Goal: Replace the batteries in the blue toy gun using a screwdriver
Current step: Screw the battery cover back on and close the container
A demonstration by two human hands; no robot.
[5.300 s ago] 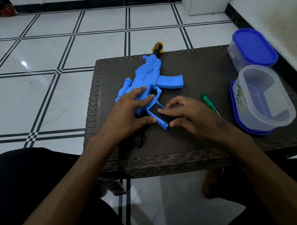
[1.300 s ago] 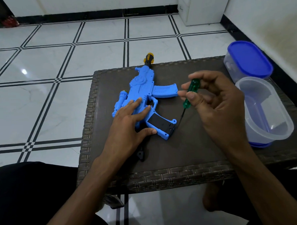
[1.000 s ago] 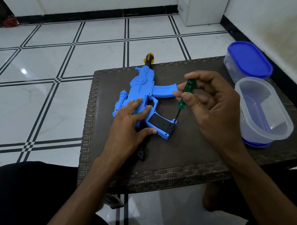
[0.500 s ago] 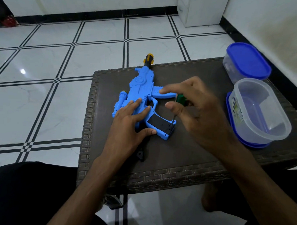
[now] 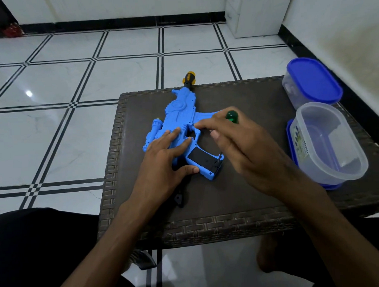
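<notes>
Gripping the screwdriver (image 5: pixel 232 116) upright, right hand (image 5: pixel 246 150) over gun (image 5: pixel 179 113).

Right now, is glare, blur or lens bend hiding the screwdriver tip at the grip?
Head view: right hand slightly motion-blurred; screwdriver tip dark against the black cover, hard to separate. Head view: glare only on the floor tiles; wide lens bends the table edges.

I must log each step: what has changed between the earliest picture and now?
The right hand picked the green screwdriver up from the table and set its tip on the black battery cover. The left hand still presses the blue toy gun.
</notes>
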